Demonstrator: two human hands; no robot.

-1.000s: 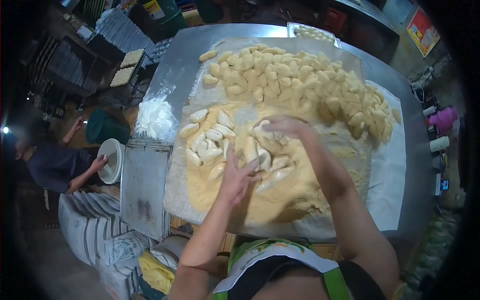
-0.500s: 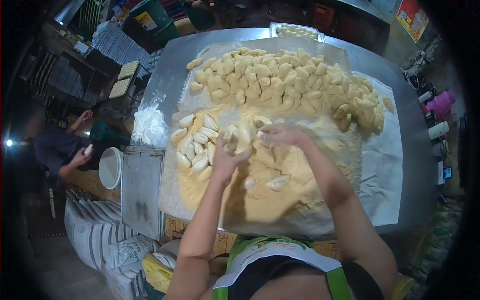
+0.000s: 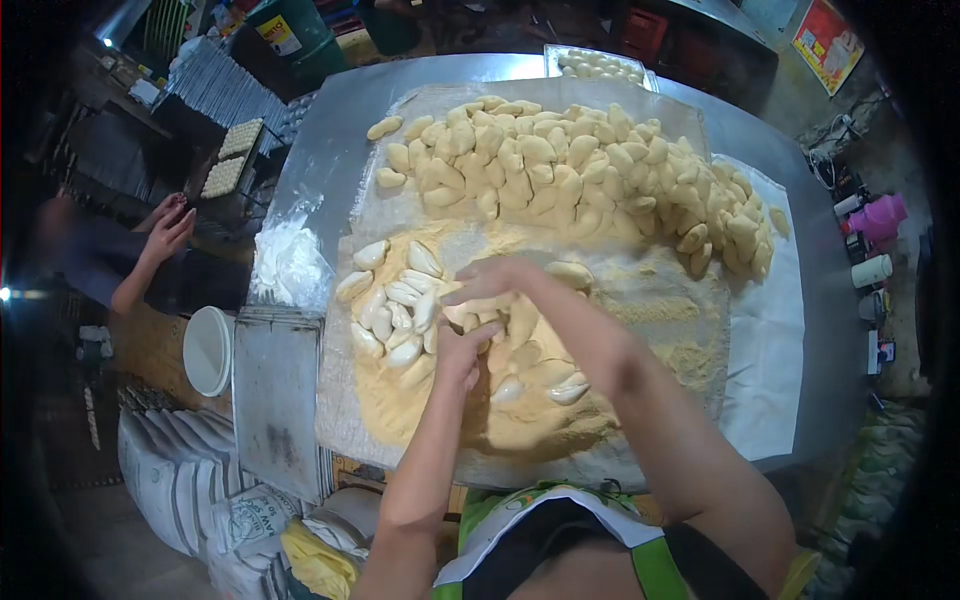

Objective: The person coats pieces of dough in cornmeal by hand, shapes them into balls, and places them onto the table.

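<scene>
Pale, glossy dough pieces lie in yellow crumbs on a cloth at the left middle of the table. My left hand is among coated pieces just right of them, its thumb and fingers apart, touching dough. My right hand reaches across above it, palm down and fingers extended, over the dough's right edge. Two more glossy pieces lie to the right of my left hand. A large heap of crumb-coated dough pieces covers the far part of the cloth.
White flour is piled at the table's left edge, above metal trays. A white bucket stands farther left, near another person. A white sheet and a pink item are at the right.
My right hand has moved left, across above my left hand, which has come lower and nearer my body. The other person's hands have come together.
</scene>
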